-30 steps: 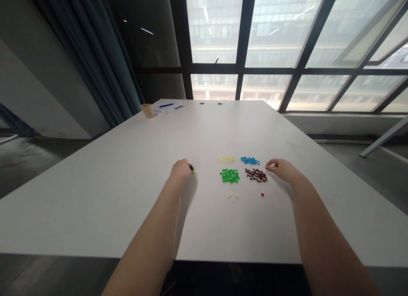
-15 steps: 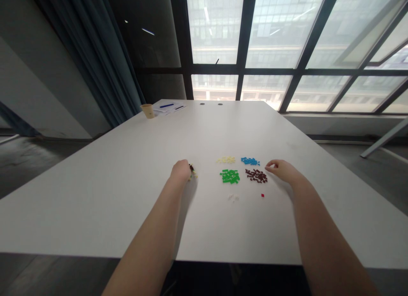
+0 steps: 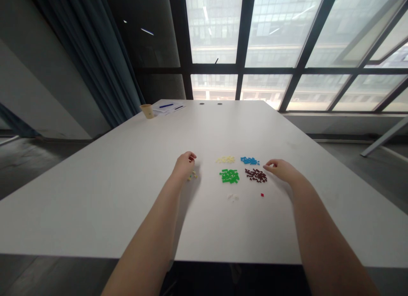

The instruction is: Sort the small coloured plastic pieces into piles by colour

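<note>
One broad white table [image 3: 207, 236] stretches away toward tall dark-framed windows [image 3: 214, 28], with a blue-grey curtain [image 3: 92, 53] hanging at the left. Two bare forearms [image 3: 156, 228] reach in over the near edge.

At the far left corner lie some papers [image 3: 162, 111]. The left hand [image 3: 184, 165] is at the left of the sorted piles, well apart from them, its fingers curled; whether it grips anything I cannot tell, since the back of the hand hides most of the grasp. The right hand [image 3: 279, 168] rests at the right, thumb and forefinger drawn nearly together, just beside the brown and blue heaps (any piece pinched there would be too small to make out). A tan cup [image 3: 147, 112] stands near the papers.

Between the hands sit four heaps of small pieces: the green pile [image 3: 229, 176], the brown pile [image 3: 256, 175] to its right, the blue pile [image 3: 250, 160] beyond the brown, and the yellow pile [image 3: 226, 159] beyond the green. A blue pen [image 3: 166, 105] lies on the papers.

Smaller still, a few whitish pieces [image 3: 233, 197] lie nearer the person; a little pale and green cluster [image 3: 194, 175] shows just beside the left hand, partly hidden by it. Last comes one red piece [image 3: 262, 194], alone on the near side of the brown pile.
</note>
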Available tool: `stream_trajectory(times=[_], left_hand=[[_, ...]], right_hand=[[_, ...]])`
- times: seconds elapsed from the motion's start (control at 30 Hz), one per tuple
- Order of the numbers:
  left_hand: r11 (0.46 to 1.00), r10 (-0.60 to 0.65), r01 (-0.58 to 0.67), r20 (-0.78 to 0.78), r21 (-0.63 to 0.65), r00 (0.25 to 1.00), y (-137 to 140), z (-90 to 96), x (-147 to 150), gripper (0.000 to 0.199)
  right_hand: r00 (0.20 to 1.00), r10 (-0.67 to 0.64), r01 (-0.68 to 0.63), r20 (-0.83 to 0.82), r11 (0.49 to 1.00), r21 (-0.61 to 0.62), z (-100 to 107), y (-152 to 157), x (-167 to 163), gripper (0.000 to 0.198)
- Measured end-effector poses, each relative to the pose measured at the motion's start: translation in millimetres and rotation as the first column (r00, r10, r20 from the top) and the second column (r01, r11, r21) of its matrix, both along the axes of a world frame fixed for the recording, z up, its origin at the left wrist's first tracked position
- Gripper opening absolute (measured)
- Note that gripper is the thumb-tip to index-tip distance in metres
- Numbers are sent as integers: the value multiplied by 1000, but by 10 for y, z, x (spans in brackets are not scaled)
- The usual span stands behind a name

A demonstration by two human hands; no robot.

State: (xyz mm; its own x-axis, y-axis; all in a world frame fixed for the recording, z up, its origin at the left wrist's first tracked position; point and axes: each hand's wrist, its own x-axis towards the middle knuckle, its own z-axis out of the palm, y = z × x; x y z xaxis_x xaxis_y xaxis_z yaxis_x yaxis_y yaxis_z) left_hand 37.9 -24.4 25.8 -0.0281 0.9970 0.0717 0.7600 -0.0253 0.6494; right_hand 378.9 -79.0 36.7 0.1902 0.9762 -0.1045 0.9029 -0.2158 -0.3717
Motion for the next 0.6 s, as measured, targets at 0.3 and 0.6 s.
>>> stream_trajectory(times=[0.3,0.6], left_hand=[[938,-333,283,747,200,576,-220,114,418,26],[897,-441,318,672,307,594,-311,-9,594,14]], right_hand=[[999,21,-21,-43,1000,10,16,-15,-62,31],[998,37,-37,-49,999,-9,14,-12,-109,30]])
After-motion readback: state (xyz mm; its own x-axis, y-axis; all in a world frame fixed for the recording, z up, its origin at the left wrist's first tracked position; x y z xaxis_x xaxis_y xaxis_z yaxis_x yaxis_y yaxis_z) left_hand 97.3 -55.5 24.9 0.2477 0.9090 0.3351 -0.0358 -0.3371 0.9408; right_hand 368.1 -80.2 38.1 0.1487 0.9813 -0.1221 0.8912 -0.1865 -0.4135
